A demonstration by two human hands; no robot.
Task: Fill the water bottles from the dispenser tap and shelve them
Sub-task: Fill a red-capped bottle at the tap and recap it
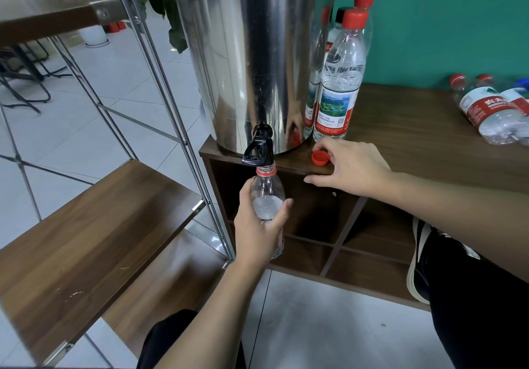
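A steel water dispenser (252, 54) stands on a dark wooden cabinet (415, 145), its black tap (257, 147) hanging over the front edge. My left hand (257, 231) grips an uncapped clear bottle (267, 194) upright, its red-ringed mouth right under the tap; water shows inside it. My right hand (352, 165) rests on the cabinet's front edge, its fingertips touching the loose red cap (320, 157). A capped bottle with a red cap (340, 82) stands just right of the dispenser.
More capped bottles (365, 11) stand behind the near one. Several bottles (492, 111) lie on the cabinet at far right. A metal-framed rack with wooden shelves (94, 225) stands to the left. The cabinet has open cubbies (315, 220) below. My knees are in view.
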